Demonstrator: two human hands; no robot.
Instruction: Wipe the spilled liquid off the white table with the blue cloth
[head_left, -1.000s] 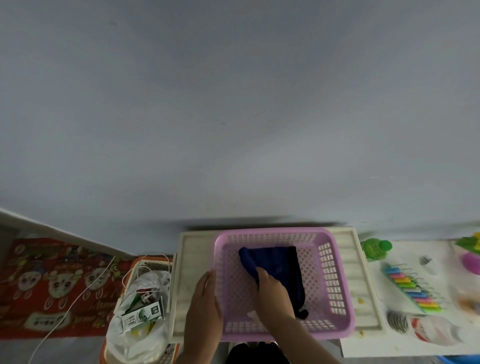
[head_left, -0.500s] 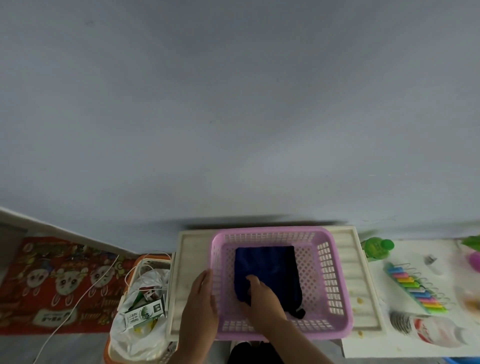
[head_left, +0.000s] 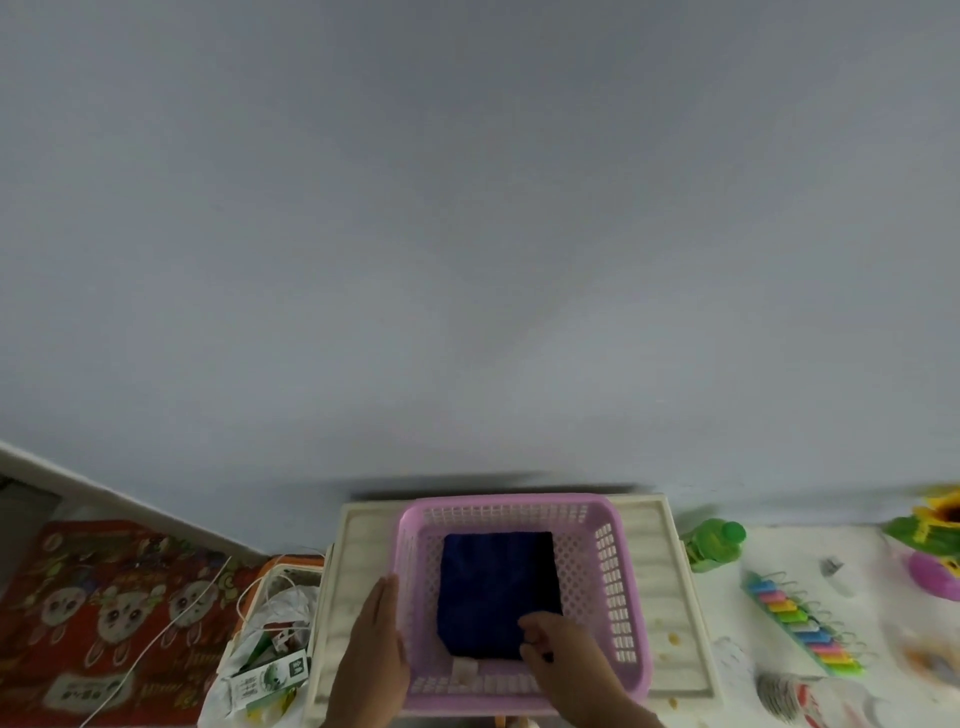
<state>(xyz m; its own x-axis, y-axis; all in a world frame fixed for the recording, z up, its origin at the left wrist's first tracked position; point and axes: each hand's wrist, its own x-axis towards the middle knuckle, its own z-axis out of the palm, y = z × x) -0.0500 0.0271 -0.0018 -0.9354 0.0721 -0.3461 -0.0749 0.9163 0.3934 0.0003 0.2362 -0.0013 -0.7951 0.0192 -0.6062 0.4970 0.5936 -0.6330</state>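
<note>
Soft, even, dim-to-moderate light is seen, with no glare. A dark smeared shadow is cast behind the pink basket on the wall. Motion blur and wide-angle bending are noted at the edges.

pink basket open on top – walls ring blue cloth, left hand against its left wall

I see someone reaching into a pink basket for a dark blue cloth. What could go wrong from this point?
1. The right hand pinches only the near corner of the blue cloth, so a weak grip could let it slip or unfold as it lifts.
2. The pink basket looks light; the left hand merely rests flat against its side, so it might shift or tip.
3. The yellowish drops on the ridged white tray could be smeared into the grooves.
</note>
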